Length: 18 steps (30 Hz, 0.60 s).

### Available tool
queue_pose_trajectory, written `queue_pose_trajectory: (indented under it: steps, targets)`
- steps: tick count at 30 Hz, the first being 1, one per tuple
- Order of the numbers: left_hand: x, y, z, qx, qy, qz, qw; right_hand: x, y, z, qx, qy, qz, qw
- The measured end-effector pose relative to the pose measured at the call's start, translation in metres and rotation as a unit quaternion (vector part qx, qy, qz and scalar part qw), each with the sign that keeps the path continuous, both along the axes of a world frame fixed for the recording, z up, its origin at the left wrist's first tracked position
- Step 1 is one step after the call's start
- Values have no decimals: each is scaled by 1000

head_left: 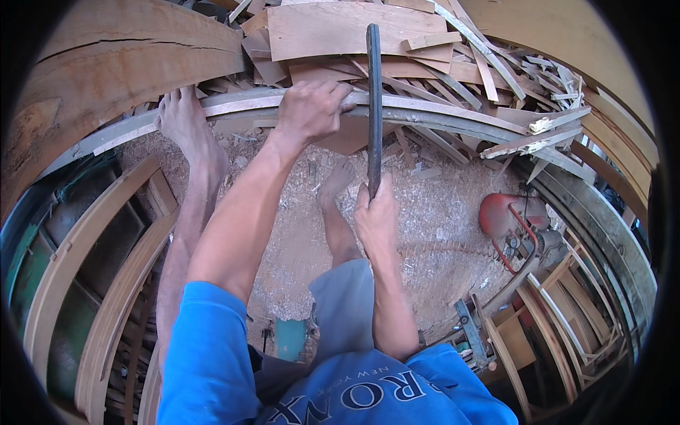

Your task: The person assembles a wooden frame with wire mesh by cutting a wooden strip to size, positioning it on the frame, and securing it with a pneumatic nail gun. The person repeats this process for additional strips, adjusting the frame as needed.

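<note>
A long, thin wooden strip [453, 113], bent by the lens, runs across in front of me. My left hand [312, 110] is closed over it, with the fingers curled round its edge. To the right of that hand, my right hand [377, 209] grips the near end of a long, narrow black bar-like tool [375, 106]. This tool points away from me and crosses over the strip; its underside is hidden, so its exact kind does not show. My bare left foot [185, 127] presses on the strip at the left.
Beyond the strip lies a heap of wood offcuts [354, 32]. A thick cracked timber [134, 53] fills the upper left. Wooden frames [92, 269] lean at the left, others [559, 312] at the right. A red machine [499, 214] stands on the sawdust-covered floor [439, 248].
</note>
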State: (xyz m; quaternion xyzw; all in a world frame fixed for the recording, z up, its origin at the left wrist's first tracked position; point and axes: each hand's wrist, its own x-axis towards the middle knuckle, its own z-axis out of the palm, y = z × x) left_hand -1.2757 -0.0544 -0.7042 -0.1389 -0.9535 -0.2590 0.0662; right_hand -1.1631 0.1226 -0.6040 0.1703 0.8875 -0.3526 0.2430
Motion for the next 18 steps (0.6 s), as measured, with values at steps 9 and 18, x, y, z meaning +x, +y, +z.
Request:
queue_pose_trajectory:
  steps: [9,18]
  targets:
    - [4,4,14,34,-63,-1,997,141,52,40,7,-72,-61,996]
    - [-8,10,38,42,-111,-14,993,20,80,59,-11,131,-63,989]
